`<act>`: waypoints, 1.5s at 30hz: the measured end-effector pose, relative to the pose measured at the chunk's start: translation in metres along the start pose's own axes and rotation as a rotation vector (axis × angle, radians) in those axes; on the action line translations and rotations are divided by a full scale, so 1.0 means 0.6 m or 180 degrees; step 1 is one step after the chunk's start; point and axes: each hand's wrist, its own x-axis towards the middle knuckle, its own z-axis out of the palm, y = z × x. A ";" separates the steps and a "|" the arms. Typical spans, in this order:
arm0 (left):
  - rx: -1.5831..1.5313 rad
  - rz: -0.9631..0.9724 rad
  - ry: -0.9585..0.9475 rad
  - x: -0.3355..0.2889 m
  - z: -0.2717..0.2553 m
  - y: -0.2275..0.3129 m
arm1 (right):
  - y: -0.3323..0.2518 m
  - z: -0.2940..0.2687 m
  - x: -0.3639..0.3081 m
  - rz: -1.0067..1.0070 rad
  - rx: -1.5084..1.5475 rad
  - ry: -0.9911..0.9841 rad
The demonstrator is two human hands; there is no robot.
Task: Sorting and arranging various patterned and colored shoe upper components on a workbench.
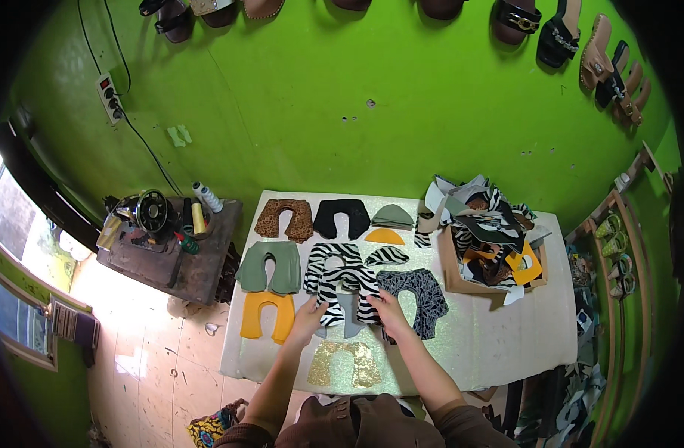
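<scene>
Both my hands grip a zebra-print U-shaped shoe-upper piece (347, 279) by its two lower ends. My left hand (307, 321) pinches the left end and my right hand (389, 312) the right end. Behind it lies another zebra-print U-shaped piece (328, 250), partly covered. A plain grey piece (351, 317) shows beneath the held one. To the right is a dark grey patterned piece (430, 299). Green (255, 265) and yellow (254, 319) U-shaped pieces lie at left, and a gold glittery one (325, 368) lies nearest me.
Leopard-print (270, 216) and black (340, 213) pieces lie at the back, beside green (392, 216), yellow (385, 237) and zebra (387, 255) half-rounds. A cardboard box (454, 280) overflows with scraps at right. A sewing machine (151, 216) stands left; sandals (557, 41) hang on the green wall.
</scene>
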 end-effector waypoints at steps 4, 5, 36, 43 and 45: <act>-0.0274 0.0433 0.0336 0.028 -0.011 -0.007 | -0.006 0.021 0.025 0.0177 -0.0816 0.0127; 0.0140 0.0239 0.0433 0.037 -0.023 -0.006 | -0.002 0.026 0.035 0.0085 -0.0816 0.0144; 0.3700 0.1292 0.1431 0.148 0.019 0.019 | -0.030 0.088 0.116 -0.2390 -0.4246 0.1249; 0.4098 0.0856 0.1376 0.169 0.029 0.008 | -0.006 0.100 0.143 -0.2278 -0.4293 0.0993; 0.4255 0.0861 0.1397 0.177 0.034 0.000 | 0.008 0.092 0.152 -0.2158 -0.4308 0.0929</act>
